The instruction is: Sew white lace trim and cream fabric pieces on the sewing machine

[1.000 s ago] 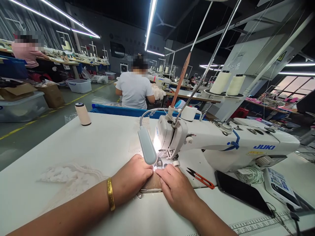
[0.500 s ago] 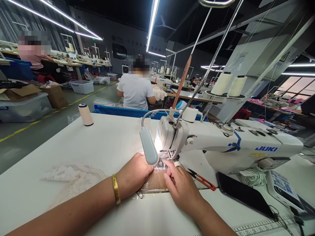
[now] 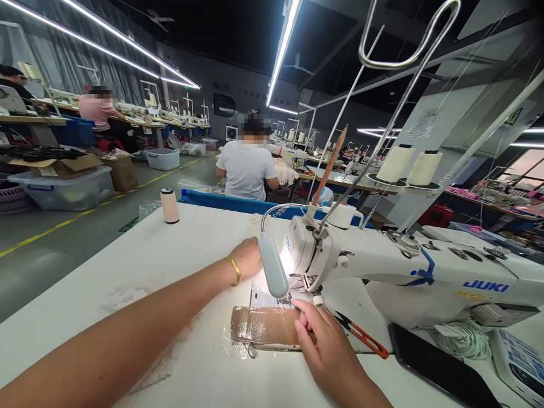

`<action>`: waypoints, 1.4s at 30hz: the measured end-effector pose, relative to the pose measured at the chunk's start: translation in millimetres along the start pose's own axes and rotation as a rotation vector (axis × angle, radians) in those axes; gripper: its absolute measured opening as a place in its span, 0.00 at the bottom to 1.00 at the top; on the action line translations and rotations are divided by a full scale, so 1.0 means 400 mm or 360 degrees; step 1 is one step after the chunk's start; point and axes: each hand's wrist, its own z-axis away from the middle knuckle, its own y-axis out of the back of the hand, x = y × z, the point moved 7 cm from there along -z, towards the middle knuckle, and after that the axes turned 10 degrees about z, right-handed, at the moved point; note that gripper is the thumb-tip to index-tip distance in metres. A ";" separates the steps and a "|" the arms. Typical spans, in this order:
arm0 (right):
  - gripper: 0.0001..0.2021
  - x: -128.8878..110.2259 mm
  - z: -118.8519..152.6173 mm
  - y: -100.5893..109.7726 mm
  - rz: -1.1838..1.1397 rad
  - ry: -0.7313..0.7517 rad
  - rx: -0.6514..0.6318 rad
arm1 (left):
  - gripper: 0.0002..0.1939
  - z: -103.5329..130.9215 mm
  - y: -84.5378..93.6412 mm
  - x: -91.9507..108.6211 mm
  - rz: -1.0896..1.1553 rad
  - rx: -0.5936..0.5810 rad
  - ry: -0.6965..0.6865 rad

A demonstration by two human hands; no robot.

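My left hand (image 3: 247,259), with a gold bangle on its wrist, reaches behind the small grey-green lamp (image 3: 273,266); its fingertips are hidden there. Pale, sheer lace fabric (image 3: 125,297) lies on the table under my left forearm, partly blurred. My right hand (image 3: 325,334) rests by the needle area of the white sewing machine (image 3: 374,241), on the brown taped plate (image 3: 267,326). Its index finger points toward the presser foot, the other fingers are loosely bent, and I see nothing held. A white band circles one finger.
Orange-handled thread snips (image 3: 368,338) and a black phone (image 3: 437,365) lie right of my right hand. A peach thread cone (image 3: 170,205) stands at the table's far left. Coiled pale cord (image 3: 461,339) sits beside the machine. A co-worker in white (image 3: 249,167) sits ahead.
My left hand has moved away from the presser foot, forward to behind the lamp, uncovering the taped plate. My right hand stays by the needle area. The view has shifted left.
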 end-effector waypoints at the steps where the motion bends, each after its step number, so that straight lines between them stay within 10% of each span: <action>1: 0.16 0.000 0.001 -0.005 0.0005 0.0009 -0.0024 | 0.07 -0.026 -0.001 -0.025 -0.0056 0.0000 0.0101; 10: 0.14 0.014 0.007 -0.020 0.0000 -0.0012 -0.0153 | 0.19 -0.108 0.038 -0.059 -0.0129 -0.0136 0.0291; 20: 0.13 -0.006 0.033 -0.020 -0.0024 0.0255 0.0002 | 0.12 0.341 0.272 -0.033 0.0004 -0.0079 0.0302; 27: 0.12 -0.004 0.044 -0.031 -0.0027 0.0266 -0.0015 | 0.02 0.539 0.176 -0.006 -0.0146 -0.0145 0.0279; 36: 0.09 -0.051 0.031 0.003 -0.0181 0.0283 -0.0131 | 0.09 0.523 0.154 -0.020 -0.0195 -0.0197 0.0371; 42: 0.14 -0.145 0.023 -0.024 -0.0844 -0.0048 -0.0678 | 0.06 0.500 0.198 0.017 0.0203 -0.0041 0.0529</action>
